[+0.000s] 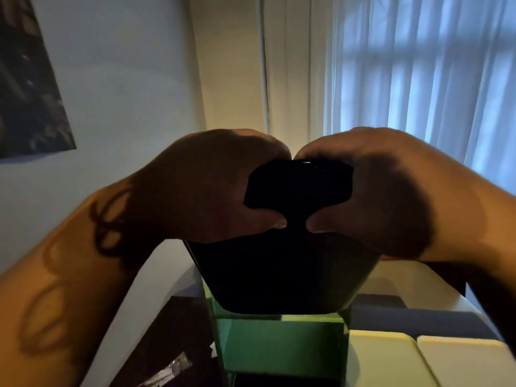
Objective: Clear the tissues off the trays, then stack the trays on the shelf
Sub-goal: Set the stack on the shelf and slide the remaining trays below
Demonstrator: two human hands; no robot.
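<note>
**Entry: black tray held aloft over green shelf unit, both hands engaged**

Item: one black tray (282, 277), dark and featureless in backlight, held tilted with its far end raised toward the camera's upper field. No tissue is visible on it. Whether it is a single tray or several nested cannot be told.

Position: above a green shelf (282, 344), whose top edge sits just below the tray's near edge. Contact between the two cannot be confirmed.

Left hand (220, 188): closed around the tray's upper left edge, thumb pressed on the near face, fingers wrapped behind.

Right hand (371, 191): closed likewise on the upper right edge, thumb on the near face. The two thumbs sit near each other, not touching.

Surroundings: pale trays (391, 356) lie to the right of the shelf, low in view; a sheer curtain (418, 79) hangs behind; a dark poster (28, 79) is on the left wall.

Risks, as judged:
- Both grips sit at one end, so the free end may swing and strike the shelf frame.
- Poor light and glare hide the shelf opening; the tray may catch the rim and jam or slip.
- A tilted set-down could leave the stack crooked.
</note>
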